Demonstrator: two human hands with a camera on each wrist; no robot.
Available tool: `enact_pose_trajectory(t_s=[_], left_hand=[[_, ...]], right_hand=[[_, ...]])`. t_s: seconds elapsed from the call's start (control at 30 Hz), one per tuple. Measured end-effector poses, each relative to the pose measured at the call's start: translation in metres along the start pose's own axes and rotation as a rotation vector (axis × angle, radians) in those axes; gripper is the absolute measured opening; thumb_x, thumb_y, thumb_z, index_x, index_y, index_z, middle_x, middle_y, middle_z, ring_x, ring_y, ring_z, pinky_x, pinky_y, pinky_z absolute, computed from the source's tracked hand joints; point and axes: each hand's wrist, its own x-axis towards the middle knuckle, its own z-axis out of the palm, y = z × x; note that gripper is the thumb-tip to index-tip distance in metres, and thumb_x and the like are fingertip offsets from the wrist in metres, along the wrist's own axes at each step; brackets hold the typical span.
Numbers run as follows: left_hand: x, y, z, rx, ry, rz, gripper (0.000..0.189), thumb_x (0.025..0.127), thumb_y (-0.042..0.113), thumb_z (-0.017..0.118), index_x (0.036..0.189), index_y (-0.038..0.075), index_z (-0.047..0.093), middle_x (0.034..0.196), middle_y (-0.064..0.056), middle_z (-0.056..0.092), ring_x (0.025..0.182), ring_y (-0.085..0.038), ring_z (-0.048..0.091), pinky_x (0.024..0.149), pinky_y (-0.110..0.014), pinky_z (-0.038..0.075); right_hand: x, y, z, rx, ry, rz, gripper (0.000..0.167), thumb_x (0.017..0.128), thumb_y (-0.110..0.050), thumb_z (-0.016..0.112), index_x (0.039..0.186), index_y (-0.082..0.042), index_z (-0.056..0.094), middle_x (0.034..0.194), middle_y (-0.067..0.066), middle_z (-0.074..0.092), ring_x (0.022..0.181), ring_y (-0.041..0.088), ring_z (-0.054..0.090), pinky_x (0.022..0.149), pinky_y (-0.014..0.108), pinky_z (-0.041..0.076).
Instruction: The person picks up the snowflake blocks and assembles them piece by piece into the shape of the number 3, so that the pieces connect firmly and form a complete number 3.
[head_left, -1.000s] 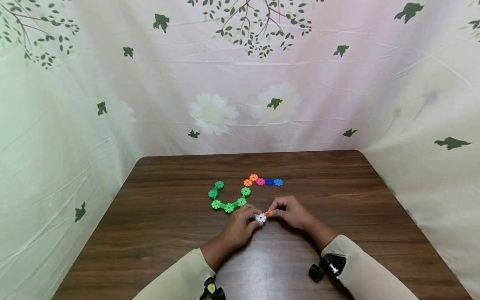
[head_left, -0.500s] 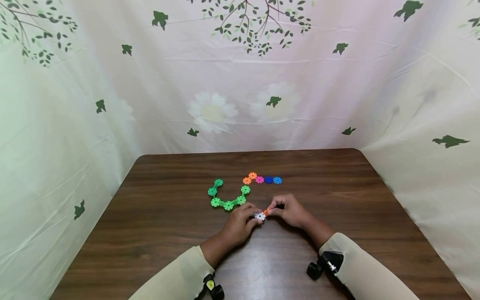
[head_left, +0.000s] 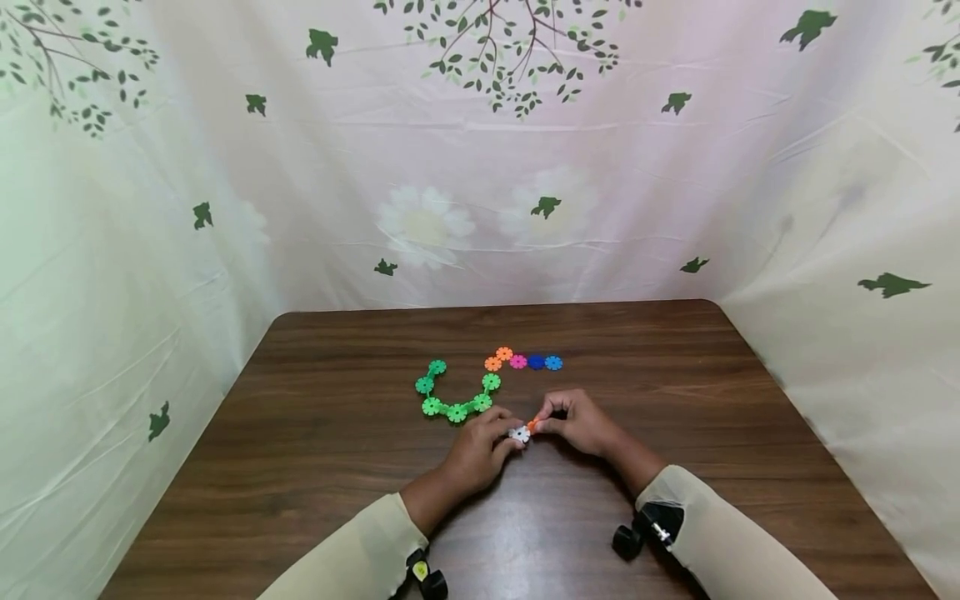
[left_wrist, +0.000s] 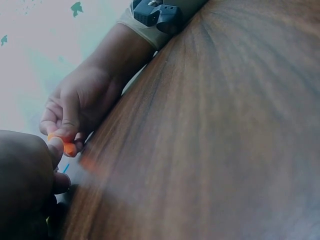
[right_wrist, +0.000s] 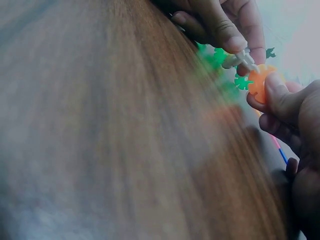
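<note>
My left hand (head_left: 474, 454) pinches a white notched flower disc (head_left: 520, 434) between thumb and fingers, close over the table. Facing it, my right hand (head_left: 581, 423) pinches an orange notched disc (head_left: 533, 424) by its edge. The two discs meet edge to edge at an angle. In the right wrist view the orange disc (right_wrist: 260, 84) shows its flat face under the right thumb, with the white disc (right_wrist: 243, 60) slanting against its rim. The left wrist view shows the orange disc (left_wrist: 69, 148) edge-on, and the left hand there hides the white one.
Just beyond the left hand lies a curved chain of green discs (head_left: 457, 412). Farther back, orange discs (head_left: 505, 354), a pink disc (head_left: 518, 362) and blue discs (head_left: 536, 362) sit in a row. The brown wooden table (head_left: 315, 467) ends at a printed curtain (head_left: 465, 167).
Both hands stay nearly in place, still pinching the white and orange discs. The orange disc tilts slightly more upward against the white one.
</note>
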Motion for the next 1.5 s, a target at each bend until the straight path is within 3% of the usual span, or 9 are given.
enact_pose_trajectory(t_s=[0.2,0.37,0.53,0.7,0.8,0.93,1.27,1.37,1.5], left_hand=[[-0.007,-0.017,0.012,0.003,0.068,0.133,0.026,0.103,0.026,0.075,0.120,0.007,0.081,0.113,-0.006,0.071,0.095,-0.019,0.071,0.081,-0.033,0.059],[-0.007,-0.024,0.019,-0.023,0.076,0.092,0.029,0.102,0.028,0.077,0.123,0.009,0.080,0.115,-0.003,0.071,0.097,-0.014,0.069,0.082,-0.027,0.058],[-0.004,-0.013,0.010,-0.059,0.037,0.016,0.030,0.098,0.019,0.083,0.124,0.005,0.079,0.117,-0.007,0.073,0.083,-0.008,0.062,0.075,-0.020,0.053],[-0.001,-0.015,0.008,-0.023,0.060,0.069,0.028,0.099,0.021,0.083,0.123,0.007,0.079,0.120,-0.007,0.075,0.089,-0.009,0.065,0.079,-0.025,0.056],[0.001,-0.005,0.001,-0.016,0.030,0.045,0.026,0.098,0.014,0.081,0.122,0.004,0.079,0.121,-0.011,0.075,0.089,-0.016,0.067,0.078,-0.027,0.057],[0.003,0.007,-0.007,-0.042,-0.044,-0.033,0.028,0.097,0.008,0.080,0.124,0.002,0.078,0.124,-0.012,0.074,0.079,-0.012,0.062,0.073,-0.020,0.052],[0.004,0.010,-0.012,-0.095,-0.070,-0.041,0.029,0.093,0.002,0.075,0.121,0.003,0.078,0.120,-0.009,0.073,0.077,-0.013,0.059,0.070,-0.017,0.048],[0.003,0.010,-0.012,-0.092,-0.077,-0.048,0.028,0.092,0.002,0.074,0.120,0.004,0.078,0.121,-0.009,0.073,0.079,-0.014,0.060,0.072,-0.019,0.049],[0.002,0.007,-0.011,-0.077,-0.079,-0.030,0.030,0.091,0.002,0.073,0.120,0.005,0.078,0.121,-0.007,0.073,0.085,-0.013,0.062,0.076,-0.022,0.053]], right_hand=[[-0.001,0.000,0.004,0.023,-0.017,-0.026,0.013,0.094,-0.001,0.082,0.083,-0.001,0.074,0.091,0.015,0.080,0.084,0.000,0.069,0.077,0.023,0.057],[-0.002,-0.001,0.003,0.017,-0.010,-0.021,0.011,0.095,-0.001,0.081,0.086,-0.003,0.076,0.093,0.014,0.080,0.086,0.003,0.070,0.080,0.023,0.057],[0.000,-0.002,0.001,0.003,-0.015,-0.024,0.006,0.096,-0.003,0.081,0.090,-0.003,0.079,0.096,0.014,0.081,0.090,0.005,0.072,0.083,0.024,0.058],[0.002,-0.001,-0.001,0.006,-0.020,-0.072,0.005,0.094,-0.004,0.083,0.091,-0.001,0.080,0.098,0.015,0.082,0.093,0.006,0.074,0.086,0.025,0.059],[0.002,0.000,-0.001,0.012,-0.030,-0.089,0.004,0.092,-0.002,0.085,0.090,-0.002,0.081,0.098,0.016,0.082,0.094,0.007,0.074,0.088,0.025,0.059],[0.002,0.000,-0.003,0.021,-0.060,-0.101,0.006,0.089,0.000,0.087,0.091,-0.003,0.082,0.099,0.017,0.081,0.096,0.010,0.074,0.089,0.028,0.059],[0.004,0.002,-0.018,-0.007,-0.145,-0.054,0.020,0.087,0.001,0.088,0.104,-0.008,0.082,0.111,0.012,0.082,0.107,0.009,0.073,0.098,0.024,0.056],[0.005,0.004,-0.021,0.014,-0.118,-0.038,0.021,0.089,0.006,0.082,0.107,-0.005,0.082,0.114,0.016,0.081,0.109,0.012,0.073,0.098,0.024,0.056],[0.009,0.006,-0.020,0.012,-0.005,0.016,0.015,0.094,0.005,0.078,0.107,-0.002,0.082,0.114,0.019,0.080,0.107,0.015,0.073,0.095,0.023,0.055]])
